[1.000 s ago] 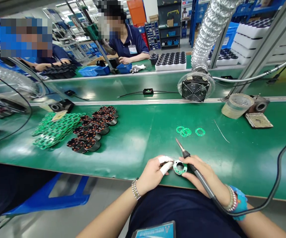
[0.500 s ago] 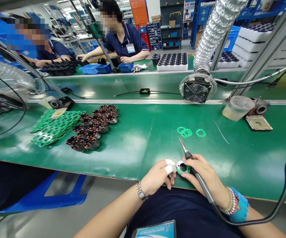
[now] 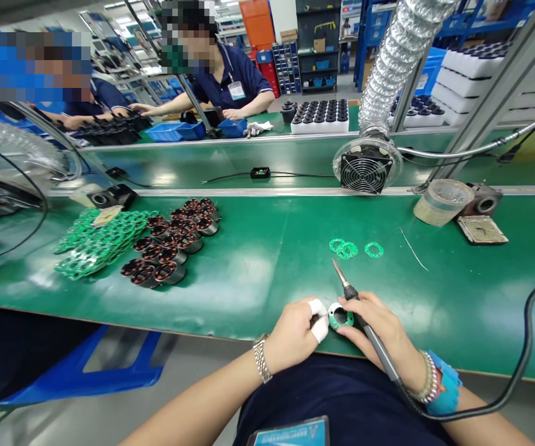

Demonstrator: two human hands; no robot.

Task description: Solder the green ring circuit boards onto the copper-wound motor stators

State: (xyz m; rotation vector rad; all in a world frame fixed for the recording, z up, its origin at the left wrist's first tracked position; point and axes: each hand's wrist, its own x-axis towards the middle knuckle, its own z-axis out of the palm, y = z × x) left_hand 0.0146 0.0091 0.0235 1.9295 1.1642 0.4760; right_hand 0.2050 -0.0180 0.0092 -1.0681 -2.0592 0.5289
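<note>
A round green circuit board (image 3: 334, 319) with a dark centre faces up near the table's front edge, seemingly on a stator. My right hand (image 3: 381, 325) grips a soldering iron (image 3: 373, 339), its bare tip pointing forward and left above the table. That hand's thumb and fingertip also touch the board's right side. White coverings wrap two fingertips of my left hand (image 3: 298, 328). They are closed in a pinch against the board's left edge; whatever lies between them is too small to make out. Beyond the iron's tip lie several loose green ring boards (image 3: 374, 249).
Wound stators (image 3: 169, 271) stand in rows at left, beside piled green boards (image 3: 86, 263). A solder wire (image 3: 413, 251), a tub (image 3: 441, 207) and a sponge tray (image 3: 482, 230) are at right. A fan (image 3: 365, 173) hangs behind. Two co-workers sit across the bench.
My left hand's covered fingers have drawn together into a pinch, and its other fingers have curled in. My right hand keeps its hold on the iron. The view has shifted slightly.
</note>
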